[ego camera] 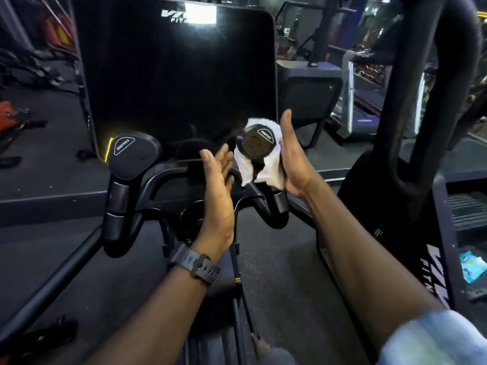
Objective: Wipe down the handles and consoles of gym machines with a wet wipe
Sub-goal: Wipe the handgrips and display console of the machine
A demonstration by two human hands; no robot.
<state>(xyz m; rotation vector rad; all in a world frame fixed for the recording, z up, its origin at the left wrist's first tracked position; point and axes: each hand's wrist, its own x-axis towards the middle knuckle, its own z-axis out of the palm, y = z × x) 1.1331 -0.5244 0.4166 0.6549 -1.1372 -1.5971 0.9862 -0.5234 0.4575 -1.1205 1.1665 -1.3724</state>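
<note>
You had the wet wipe [257, 164] draped round the right-hand grip [259, 143], the one capped "RESISTANCE", white cloth bunched behind the cap and hanging down over the stem below it. Your right hand [292, 159] stood against the outer side of the wipe, fingers straight and up, palm pressing the cloth to the grip rather than curling round it. Your left hand [217, 191] was apart from it, fingers spread and relaxed just beside the grip's inner side, holding nothing, a dark watch [196, 266] on the wrist. That wipe looked limp, thin and damp, so I judged it would cling to the plastic but also slide and bunch if you only patted it; wrapping fingers round cloth and stem together would give you the surest hold. The grip itself looked rigid and fixed to the curved bar, so you could lean on it without it giving, though the smooth cap looked slick when wet. The twin left grip [129, 151] stood well apart, bare, with clear room between. The big dark console screen [174, 75] rose right behind both grips, close enough to smear or knock on a wide stroke. To your right a thick black upright [411, 101] hemmed in your elbow, and the cup holder [192, 217] sat low between the bars, under your left palm.
</note>
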